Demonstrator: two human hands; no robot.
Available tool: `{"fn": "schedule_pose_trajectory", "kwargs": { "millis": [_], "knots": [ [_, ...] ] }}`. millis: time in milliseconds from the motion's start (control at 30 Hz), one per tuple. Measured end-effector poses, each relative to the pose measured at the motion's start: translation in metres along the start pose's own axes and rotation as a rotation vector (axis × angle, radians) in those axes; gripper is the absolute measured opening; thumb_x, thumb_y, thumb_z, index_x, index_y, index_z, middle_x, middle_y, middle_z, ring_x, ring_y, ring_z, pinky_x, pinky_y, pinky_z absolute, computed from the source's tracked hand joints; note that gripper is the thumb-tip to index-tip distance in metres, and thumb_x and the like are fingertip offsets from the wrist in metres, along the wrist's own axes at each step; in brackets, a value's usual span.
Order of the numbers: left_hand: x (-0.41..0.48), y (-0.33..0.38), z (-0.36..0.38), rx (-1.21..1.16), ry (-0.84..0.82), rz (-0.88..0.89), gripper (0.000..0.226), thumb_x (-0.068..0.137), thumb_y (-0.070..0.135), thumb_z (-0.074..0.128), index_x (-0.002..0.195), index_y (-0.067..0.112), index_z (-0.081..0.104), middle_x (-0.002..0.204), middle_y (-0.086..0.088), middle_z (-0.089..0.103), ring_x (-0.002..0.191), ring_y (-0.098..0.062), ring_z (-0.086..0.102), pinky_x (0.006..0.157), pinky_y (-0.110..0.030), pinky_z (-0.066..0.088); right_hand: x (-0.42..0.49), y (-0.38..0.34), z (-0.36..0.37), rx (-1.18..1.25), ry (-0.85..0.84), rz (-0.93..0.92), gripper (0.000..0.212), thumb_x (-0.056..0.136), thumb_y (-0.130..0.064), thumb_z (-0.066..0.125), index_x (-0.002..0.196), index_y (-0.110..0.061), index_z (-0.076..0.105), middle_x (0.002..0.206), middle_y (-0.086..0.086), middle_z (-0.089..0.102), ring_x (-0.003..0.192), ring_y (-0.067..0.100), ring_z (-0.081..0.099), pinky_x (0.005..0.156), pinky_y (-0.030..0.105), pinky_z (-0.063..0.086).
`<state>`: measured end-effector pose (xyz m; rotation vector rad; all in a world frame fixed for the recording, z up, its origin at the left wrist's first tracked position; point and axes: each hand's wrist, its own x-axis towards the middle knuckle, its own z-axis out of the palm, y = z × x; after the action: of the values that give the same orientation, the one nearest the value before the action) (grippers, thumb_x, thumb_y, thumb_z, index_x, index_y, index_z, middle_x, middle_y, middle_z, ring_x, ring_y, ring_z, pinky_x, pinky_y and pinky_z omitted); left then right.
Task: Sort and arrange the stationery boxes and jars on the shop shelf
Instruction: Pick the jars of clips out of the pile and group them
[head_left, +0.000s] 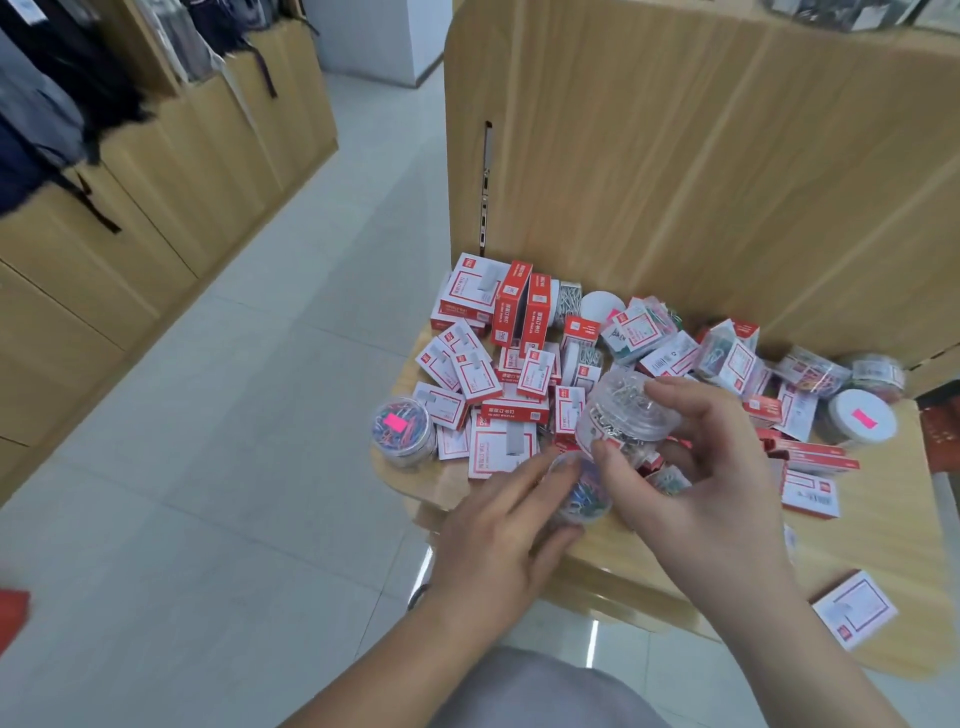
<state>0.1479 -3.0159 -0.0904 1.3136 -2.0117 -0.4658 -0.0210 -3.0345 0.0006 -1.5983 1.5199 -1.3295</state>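
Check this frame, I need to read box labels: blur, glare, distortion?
Head view: wide-angle bows the back panel; hanging bags smear; glare streaks the floor under the shelf; print on the boxes is unreadably soft; the clear jar in the right hand is sharper than the small jar in the left hand.

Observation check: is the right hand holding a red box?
No, the right hand holds a clear jar of silver clips.

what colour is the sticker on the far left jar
Bright pink sticker on the jar, seen in the head view.
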Motion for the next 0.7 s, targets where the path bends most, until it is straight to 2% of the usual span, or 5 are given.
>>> {"fn": "schedule_pose_trajectory", "kwargs": {
  "millis": [100,200,300,433,700],
  "knots": [
    [0.000,0.004,0.001,-0.052,-0.004,-0.087,0.070,0.091,0.043,0.074,0.152,0.026,0.044,0.157,0.013,0.044,0.138,-0.008,0.050,0.102,-0.033,0.052,0.001,0.000,0.001,0.048,-0.017,0.026,0.049,0.075,-0.004,0.086,0.114,-0.019,0.061,0.115,0.001,0.066,0.108,0.013,0.066,0.087,0.014,0.050],
    [-0.007,0.006,-0.010,-0.111,0.024,-0.147,0.079,0.084,0.051,0.078,0.150,0.023,0.046,0.151,0.013,0.048,0.134,-0.005,0.051,0.104,-0.025,0.049,0.002,0.001,0.003,0.031,-0.049,0.034,0.054,0.075,-0.013,0.086,0.119,-0.028,0.059,0.118,0.003,0.065,0.109,0.019,0.068,0.090,0.032,0.056],
    [-0.013,-0.002,-0.037,-0.125,0.178,-0.166,0.049,0.089,0.038,0.075,0.133,0.021,0.062,0.132,0.012,0.058,0.109,-0.008,0.064,0.084,-0.027,0.056,0.007,0.001,0.009,0.029,-0.110,0.022,0.057,0.077,-0.018,0.086,0.122,-0.036,0.056,0.122,0.003,0.062,0.109,0.024,0.067,0.086,0.047,0.058],
    [0.002,-0.035,-0.091,-0.105,0.365,-0.337,0.024,0.091,0.025,0.073,0.115,0.022,0.073,0.116,0.013,0.062,0.095,-0.008,0.066,0.071,-0.013,0.044,0.023,-0.009,0.031,-0.058,-0.196,-0.051,0.066,0.077,-0.020,0.080,0.136,-0.030,0.053,0.126,-0.011,0.051,0.121,0.012,0.056,0.095,0.042,0.054],
    [0.085,-0.043,-0.142,-0.502,-0.074,-0.334,0.074,0.080,0.001,0.082,0.129,0.049,0.054,0.119,0.029,0.067,0.110,0.000,0.063,0.080,-0.009,0.048,0.080,-0.036,0.092,-0.027,-0.312,0.014,0.058,0.070,-0.026,0.092,0.116,-0.042,0.062,0.115,-0.017,0.063,0.101,0.003,0.067,0.083,0.031,0.060]
  ]
}}
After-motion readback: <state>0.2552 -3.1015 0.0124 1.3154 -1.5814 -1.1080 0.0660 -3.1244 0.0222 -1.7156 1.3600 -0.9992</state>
